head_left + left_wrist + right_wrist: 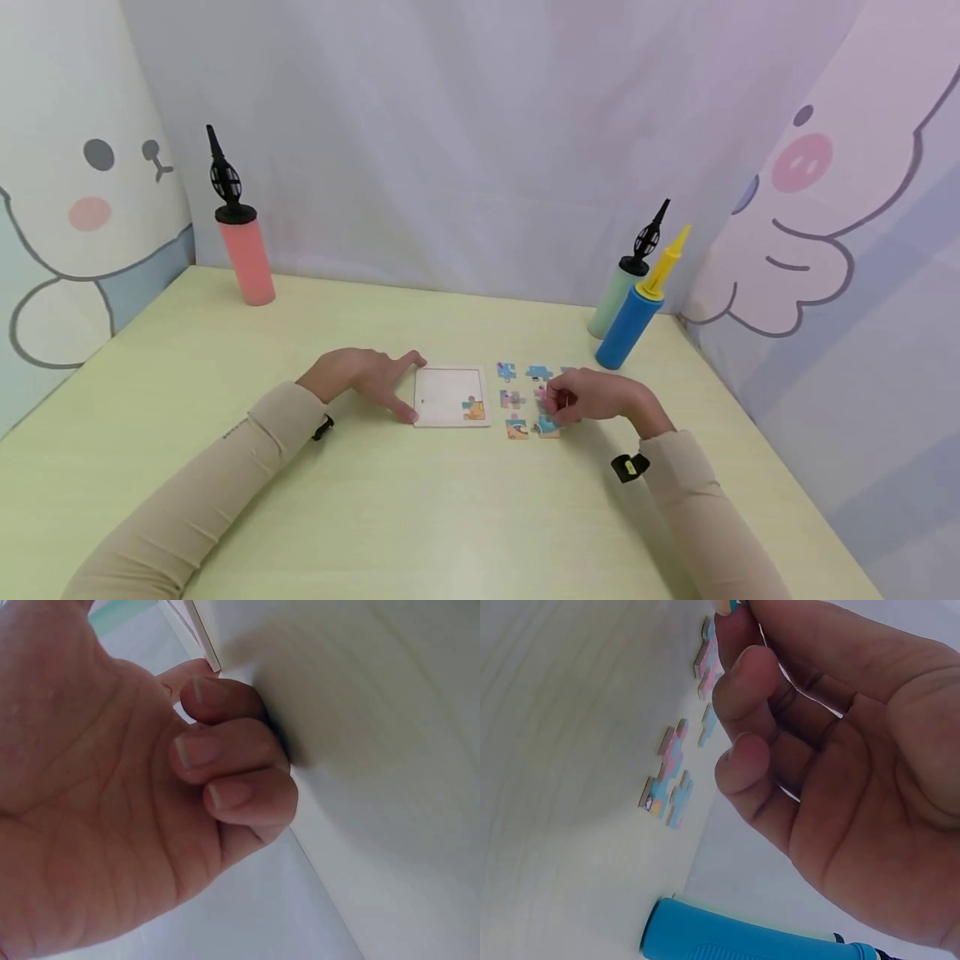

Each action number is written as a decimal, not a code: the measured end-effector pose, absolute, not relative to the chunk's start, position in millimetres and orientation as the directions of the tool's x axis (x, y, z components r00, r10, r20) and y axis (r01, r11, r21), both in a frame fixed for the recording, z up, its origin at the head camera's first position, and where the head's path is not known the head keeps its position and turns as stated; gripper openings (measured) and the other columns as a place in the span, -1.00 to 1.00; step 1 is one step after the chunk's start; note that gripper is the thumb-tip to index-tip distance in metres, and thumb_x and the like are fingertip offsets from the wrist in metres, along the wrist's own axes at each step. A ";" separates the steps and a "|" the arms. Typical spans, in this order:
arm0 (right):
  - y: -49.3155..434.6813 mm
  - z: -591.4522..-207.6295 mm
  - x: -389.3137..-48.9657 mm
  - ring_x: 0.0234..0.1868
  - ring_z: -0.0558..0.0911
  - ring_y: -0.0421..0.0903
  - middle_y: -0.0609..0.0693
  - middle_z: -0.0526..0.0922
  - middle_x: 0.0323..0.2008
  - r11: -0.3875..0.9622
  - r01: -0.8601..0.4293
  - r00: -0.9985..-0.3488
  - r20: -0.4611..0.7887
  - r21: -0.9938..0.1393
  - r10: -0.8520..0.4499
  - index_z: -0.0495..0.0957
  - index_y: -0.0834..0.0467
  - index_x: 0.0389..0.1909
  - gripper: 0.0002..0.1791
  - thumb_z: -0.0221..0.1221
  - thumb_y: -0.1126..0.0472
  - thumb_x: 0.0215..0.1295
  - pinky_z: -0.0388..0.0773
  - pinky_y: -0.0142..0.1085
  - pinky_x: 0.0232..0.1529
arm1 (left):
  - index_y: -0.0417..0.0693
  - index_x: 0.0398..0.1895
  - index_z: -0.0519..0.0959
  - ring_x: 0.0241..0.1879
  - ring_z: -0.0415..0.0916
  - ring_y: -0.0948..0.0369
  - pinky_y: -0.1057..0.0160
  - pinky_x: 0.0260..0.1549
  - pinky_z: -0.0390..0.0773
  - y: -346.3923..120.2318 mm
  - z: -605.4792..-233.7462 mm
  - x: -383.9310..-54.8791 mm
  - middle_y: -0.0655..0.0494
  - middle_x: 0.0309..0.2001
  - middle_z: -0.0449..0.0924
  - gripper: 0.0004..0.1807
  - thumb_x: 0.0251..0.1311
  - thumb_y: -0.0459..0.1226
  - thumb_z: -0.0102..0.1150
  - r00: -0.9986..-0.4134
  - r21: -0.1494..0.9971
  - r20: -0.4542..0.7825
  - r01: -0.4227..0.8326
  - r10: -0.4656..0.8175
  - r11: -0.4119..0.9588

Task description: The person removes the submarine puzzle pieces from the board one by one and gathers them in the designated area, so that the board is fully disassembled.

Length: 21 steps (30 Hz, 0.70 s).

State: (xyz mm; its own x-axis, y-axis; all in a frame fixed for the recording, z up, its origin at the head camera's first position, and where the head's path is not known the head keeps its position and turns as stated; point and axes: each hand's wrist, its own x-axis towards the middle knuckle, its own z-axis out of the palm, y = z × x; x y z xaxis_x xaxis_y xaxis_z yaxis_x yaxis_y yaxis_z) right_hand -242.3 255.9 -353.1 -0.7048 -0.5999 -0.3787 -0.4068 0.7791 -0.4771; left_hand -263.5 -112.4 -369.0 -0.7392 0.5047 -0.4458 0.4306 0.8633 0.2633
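Observation:
A square, pale puzzle tray lies on the table, with an orange and blue puzzle piece in its lower right corner. My left hand holds the tray's left side, thumb at the near corner and index finger at the far one. In the left wrist view the other fingers are curled beside the table. My right hand is over the loose pieces. It pinches a puzzle piece, whose teal edge shows at the top of the right wrist view; the rest is hidden.
Loose jigsaw pieces lie in rows right of the tray, some partly behind my right hand. A blue and yellow pump and a mint-green pump stand at the back right. At the back left stands a pink pump. A curtain hangs behind the table.

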 end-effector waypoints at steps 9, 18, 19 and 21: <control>253.7 -351.9 -239.9 -0.35 0.47 -0.14 -0.10 0.48 -0.42 0.826 -0.371 -0.724 -0.425 -0.425 -0.544 0.52 0.07 -0.31 -0.91 0.26 0.27 0.35 0.40 -0.27 -0.29 | 0.17 0.49 0.04 -0.18 0.49 0.06 -0.08 -0.08 0.45 -114.9 -369.4 -263.6 -0.05 -0.12 0.57 0.05 0.03 0.32 0.32 -0.735 0.282 -0.435 0.438 0.520 0.854; 231.2 -348.5 -245.1 -0.34 0.48 -0.13 -0.09 0.49 -0.40 0.806 -0.409 -0.717 -0.396 -0.428 -0.573 0.52 0.08 -0.29 -0.90 0.26 0.28 0.35 0.42 -0.26 -0.27 | 0.17 0.47 0.06 -0.20 0.48 0.10 -0.01 -0.09 0.43 -117.1 -370.2 -263.0 -0.01 -0.16 0.56 0.02 0.04 0.30 0.31 -0.733 0.292 -0.426 0.444 0.530 0.847; 226.9 -348.7 -245.8 -0.33 0.48 -0.13 -0.10 0.51 -0.39 0.803 -0.416 -0.715 -0.391 -0.427 -0.579 0.53 0.07 -0.28 -0.91 0.26 0.26 0.36 0.43 -0.25 -0.26 | 0.18 0.46 0.06 -0.20 0.48 0.10 -0.02 -0.09 0.43 -116.9 -370.4 -262.0 0.00 -0.16 0.56 0.02 0.03 0.30 0.32 -0.735 0.296 -0.426 0.439 0.529 0.848; 217.6 -349.4 -246.8 -0.31 0.50 -0.12 -0.11 0.54 -0.36 0.793 -0.425 -0.709 -0.384 -0.437 -0.591 0.55 0.06 -0.25 -0.93 0.26 0.25 0.36 0.46 -0.24 -0.25 | 0.19 0.45 0.08 -0.19 0.48 0.10 -0.04 -0.09 0.44 -116.7 -370.7 -260.0 0.00 -0.15 0.56 0.01 0.03 0.29 0.33 -0.739 0.301 -0.419 0.436 0.528 0.848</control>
